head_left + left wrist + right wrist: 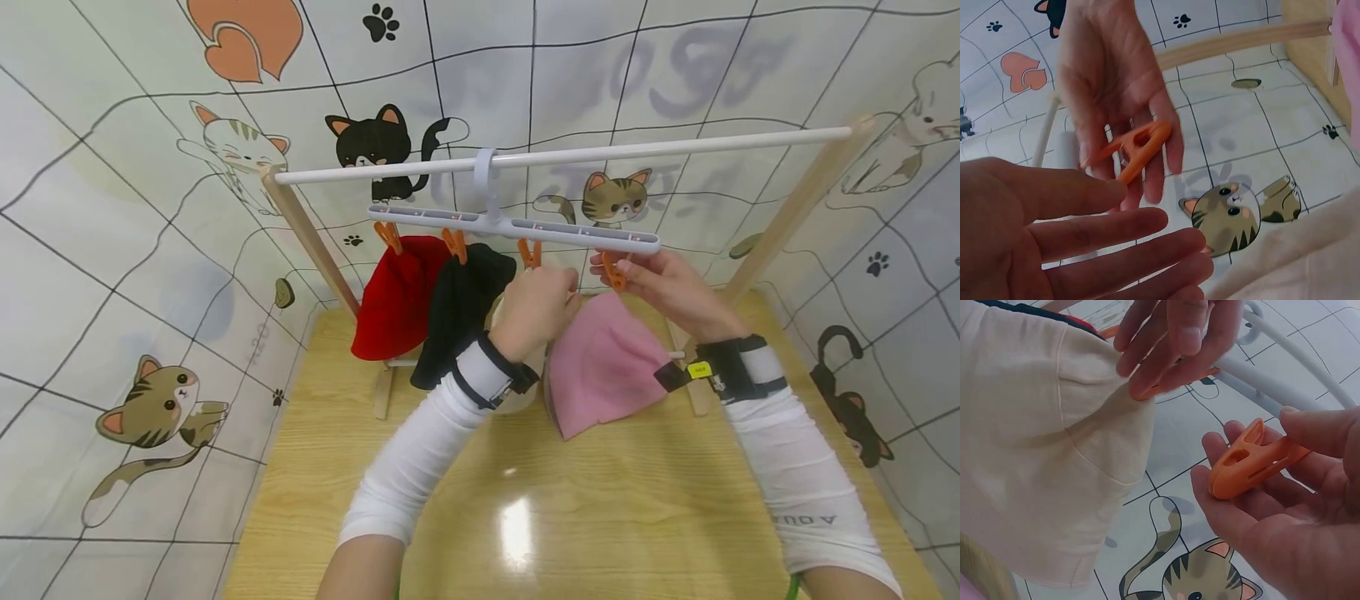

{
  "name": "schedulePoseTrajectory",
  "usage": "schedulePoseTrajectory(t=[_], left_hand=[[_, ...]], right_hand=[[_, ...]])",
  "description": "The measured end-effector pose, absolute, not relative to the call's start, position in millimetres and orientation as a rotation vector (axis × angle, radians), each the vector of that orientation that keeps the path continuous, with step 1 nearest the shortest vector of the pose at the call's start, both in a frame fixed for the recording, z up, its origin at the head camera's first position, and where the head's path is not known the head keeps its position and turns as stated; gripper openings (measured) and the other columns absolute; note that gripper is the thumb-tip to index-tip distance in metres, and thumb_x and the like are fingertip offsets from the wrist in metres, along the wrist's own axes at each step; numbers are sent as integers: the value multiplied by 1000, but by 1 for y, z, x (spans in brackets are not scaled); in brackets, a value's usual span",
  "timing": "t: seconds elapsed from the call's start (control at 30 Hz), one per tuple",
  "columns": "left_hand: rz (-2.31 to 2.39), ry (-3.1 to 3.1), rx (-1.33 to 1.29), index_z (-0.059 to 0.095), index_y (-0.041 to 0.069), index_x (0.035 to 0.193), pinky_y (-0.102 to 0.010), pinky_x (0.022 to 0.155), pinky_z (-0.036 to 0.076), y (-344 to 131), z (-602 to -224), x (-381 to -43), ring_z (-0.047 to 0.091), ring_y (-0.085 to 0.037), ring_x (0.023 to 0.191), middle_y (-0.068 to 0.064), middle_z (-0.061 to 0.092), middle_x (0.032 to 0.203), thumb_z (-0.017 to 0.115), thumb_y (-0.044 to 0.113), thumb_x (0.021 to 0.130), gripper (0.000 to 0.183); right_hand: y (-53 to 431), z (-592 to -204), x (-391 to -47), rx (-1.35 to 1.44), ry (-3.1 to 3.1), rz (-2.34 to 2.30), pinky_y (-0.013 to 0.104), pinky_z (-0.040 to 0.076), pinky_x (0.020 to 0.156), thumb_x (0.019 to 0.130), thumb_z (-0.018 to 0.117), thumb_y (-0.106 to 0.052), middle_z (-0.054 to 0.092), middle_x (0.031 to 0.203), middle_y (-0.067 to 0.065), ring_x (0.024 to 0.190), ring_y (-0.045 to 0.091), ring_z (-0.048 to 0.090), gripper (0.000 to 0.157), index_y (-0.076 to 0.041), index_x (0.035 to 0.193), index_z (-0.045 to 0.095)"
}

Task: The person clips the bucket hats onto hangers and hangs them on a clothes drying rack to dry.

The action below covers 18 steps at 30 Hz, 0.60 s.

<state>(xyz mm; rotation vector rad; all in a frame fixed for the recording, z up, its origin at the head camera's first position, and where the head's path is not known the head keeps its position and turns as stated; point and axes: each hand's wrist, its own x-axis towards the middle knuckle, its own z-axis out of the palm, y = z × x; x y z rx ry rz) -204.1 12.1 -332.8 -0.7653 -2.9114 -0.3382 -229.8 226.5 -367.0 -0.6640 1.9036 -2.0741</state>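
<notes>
My right hand [667, 287] pinches an orange clothespin [1254, 464] between thumb and fingers, below the right end of the grey hanger [585, 236]. Fingers loosely bent, my left hand [534, 310] is beside another orange clothespin [529, 252] at the top of a cream hat [1066, 437]; whether it touches that clothespin, I cannot tell. In the left wrist view its fingers [1116, 244] are spread and hold nothing. A pink bucket hat [603, 362] lies below my right hand. Left of the cream hat, a red hat [401, 296] and a black hat [465, 304] hang from orange clothespins.
The hanger hooks over a white rail [660, 150] between wooden posts [311, 237]. The rack stands on a wooden table [450, 500]. Behind it and at both sides is a white cloth with a grid and cartoon cats [375, 146].
</notes>
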Motion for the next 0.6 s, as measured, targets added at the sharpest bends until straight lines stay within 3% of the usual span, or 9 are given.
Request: schedulePoseTrajectory(t=[0.27, 0.47, 0.6], left_hand=[[-371, -3021, -981, 71, 10, 95, -21, 56, 42, 38, -353, -206, 55, -11, 65, 3, 61, 74, 64, 27, 93, 19], [-302, -3113, -1000, 70, 16, 103, -24, 56, 42, 55, -377, -205, 55, -10, 70, 6, 60, 78, 66, 33, 91, 21], [-270, -3115, -1036, 68, 18, 95, -27, 59, 43, 69, -393, -202, 54, -9, 70, 7, 58, 73, 67, 34, 90, 17]], right_hand=[[226, -367, -229, -710, 1851, -2113, 27, 43, 96, 100, 48, -6, 61, 125, 11, 116, 20, 57, 36, -1, 136, 49], [226, -368, -229, -701, 1833, -2128, 27, 43, 96, 100, 48, -3, 62, 124, 12, 116, 20, 57, 36, 1, 136, 50], [227, -369, -228, -695, 1855, -2125, 26, 44, 95, 100, 49, -4, 62, 124, 13, 116, 20, 57, 36, 2, 135, 50]])
